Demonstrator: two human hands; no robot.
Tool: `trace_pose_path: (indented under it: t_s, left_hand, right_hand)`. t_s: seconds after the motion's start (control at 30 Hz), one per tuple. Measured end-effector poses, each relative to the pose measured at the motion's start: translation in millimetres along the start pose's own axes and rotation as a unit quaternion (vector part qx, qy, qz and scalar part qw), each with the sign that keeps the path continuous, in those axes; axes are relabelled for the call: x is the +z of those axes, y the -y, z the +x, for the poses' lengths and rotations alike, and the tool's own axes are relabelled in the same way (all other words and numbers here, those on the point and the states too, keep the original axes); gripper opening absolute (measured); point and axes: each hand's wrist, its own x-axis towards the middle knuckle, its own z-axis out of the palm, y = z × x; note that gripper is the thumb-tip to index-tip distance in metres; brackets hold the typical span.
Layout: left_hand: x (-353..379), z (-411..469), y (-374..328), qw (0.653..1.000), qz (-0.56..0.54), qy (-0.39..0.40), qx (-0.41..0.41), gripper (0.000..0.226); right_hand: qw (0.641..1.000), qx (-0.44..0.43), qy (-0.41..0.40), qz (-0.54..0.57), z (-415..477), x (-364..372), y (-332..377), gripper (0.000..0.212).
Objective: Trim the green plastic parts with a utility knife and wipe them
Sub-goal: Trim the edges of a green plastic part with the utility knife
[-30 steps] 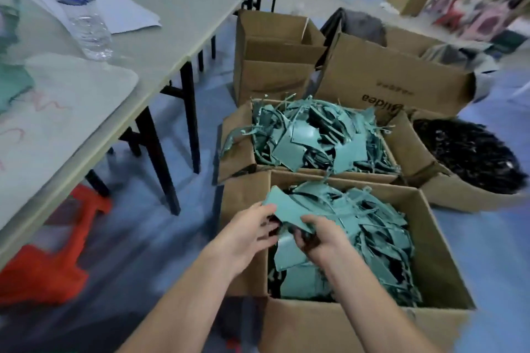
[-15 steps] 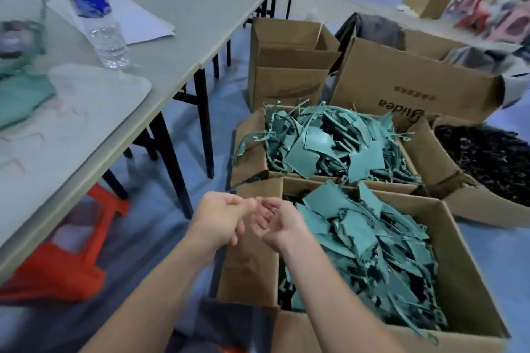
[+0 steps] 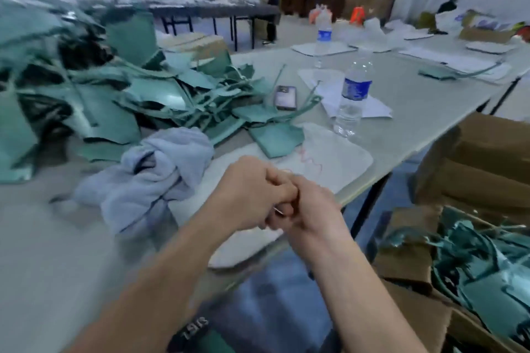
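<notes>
Many green parts (image 3: 149, 94) sit heaped on the worktop's (image 3: 415, 112) left side, cloth (image 3: 160, 169) beside; left hand (image 3: 246, 195) & right hand (image 3: 312, 209) interlock, grip contents unclear, so most trimming/wiping prob. remains.

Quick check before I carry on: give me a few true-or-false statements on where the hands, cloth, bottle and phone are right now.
1. The left hand and right hand touch each other above the table edge. True.
2. The pale blue cloth lies in a cardboard box. False: it lies on the table, left of the hands.
3. The nearer water bottle stands upright. True.
4. The phone lies on the white mat. False: it lies beyond the mat, beside the pile of green parts.
5. One hand grips a green part. False: neither does.
</notes>
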Motion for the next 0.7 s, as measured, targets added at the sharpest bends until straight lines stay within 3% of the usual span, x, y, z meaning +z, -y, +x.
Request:
trace_pose_path:
  t_s: [0.07,0.13,0.23,0.3,0.43,0.5,0.6,0.7]
  left_hand:
    - [-58,-13,3,0.998,0.059,-0.01,0.006,0.025]
    - [-106,-27,10,0.996,0.051,-0.075,-0.005,0.035]
    - [-164,-43,32,0.968,-0.038,-0.243,-0.046,0.053]
    - [-197,-55,55,0.932,-0.023,-0.357,-0.061,0.051]
    - [-245,-89,116,0.833,0.099,-0.534,-0.103,0.017]
    - [-263,-102,145,0.789,0.094,-0.593,-0.134,0.013]
    - [-284,-112,185,0.751,0.061,-0.636,-0.164,0.023]
    - [-290,-111,211,0.754,0.061,-0.635,-0.159,0.062]
  right_hand:
    - [0.997,-0.002,0.072,-0.018,5,43,-9,0.035]
    - [0.99,0.007,0.138,-0.014,14,87,-23,0.034]
    - [0.972,0.068,0.224,-0.016,34,156,-47,0.043]
    - [0.962,0.112,0.246,-0.046,47,195,-67,0.037]
    - [0.956,0.134,0.229,-0.12,63,256,-111,0.014]
    - [0.953,0.11,0.228,-0.164,75,279,-131,0.023]
    - [0.937,0.089,0.253,-0.223,94,305,-153,0.04]
    - [0.916,-0.028,0.146,-0.373,116,321,-164,0.015]
